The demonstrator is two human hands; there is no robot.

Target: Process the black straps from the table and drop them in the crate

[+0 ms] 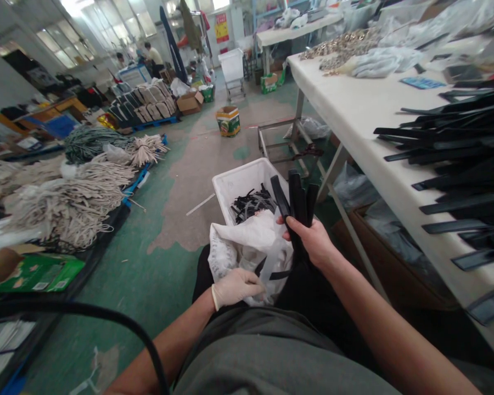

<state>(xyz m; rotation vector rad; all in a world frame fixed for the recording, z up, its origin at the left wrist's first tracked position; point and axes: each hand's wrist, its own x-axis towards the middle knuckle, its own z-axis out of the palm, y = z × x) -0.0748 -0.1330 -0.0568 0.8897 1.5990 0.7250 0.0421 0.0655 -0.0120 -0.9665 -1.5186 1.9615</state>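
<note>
My right hand [313,241], bare, is wrapped round a bundle of flat black straps [298,200], whose ends stick up past my fingers. A pale translucent strip [270,260] runs down from beside this bundle. My left hand [236,288] wears a white glove and pinches the lower end of that strip over my lap. Below and behind it, a white woven sack [226,247] lies open, its contents mostly hidden. Just beyond stands a white plastic bin [239,178] with black and clear scraps [253,204] in it.
On my right, a long white table [333,101] carries a heap of black straps [473,148], metal fittings [341,44] and gloves [382,61]. Bundled beige cords [66,203] lie on a pallet at left. A small carton [228,122] stands on the floor ahead. Two people sit far back.
</note>
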